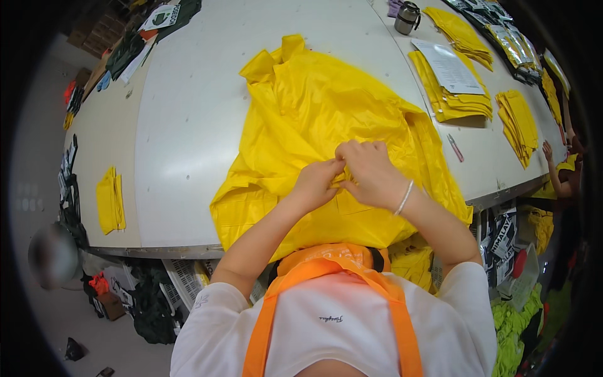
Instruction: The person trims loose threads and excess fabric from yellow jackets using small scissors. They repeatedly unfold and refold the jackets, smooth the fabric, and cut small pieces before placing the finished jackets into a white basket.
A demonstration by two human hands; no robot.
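A yellow garment (314,103) of thin, slightly shiny fabric, like a rain jacket, lies spread and rumpled on the pale table (182,157). Its near edge hangs over the table's front, toward my body. My left hand (316,184) and my right hand (372,173) meet over its near middle, fingers closed and their tips almost touching. Both pinch the yellow fabric between them. Whether a zip, snap or other small part sits in the fingers is hidden. A thin bracelet (404,197) circles my right wrist.
Right of the garment lie thread snips (455,148) and folded yellow garments (447,108) topped by a paper sheet (448,68). A metal flask (407,17) stands at the far edge. Another folded yellow piece (111,200) lies left. Someone's arm (556,168) shows at far right.
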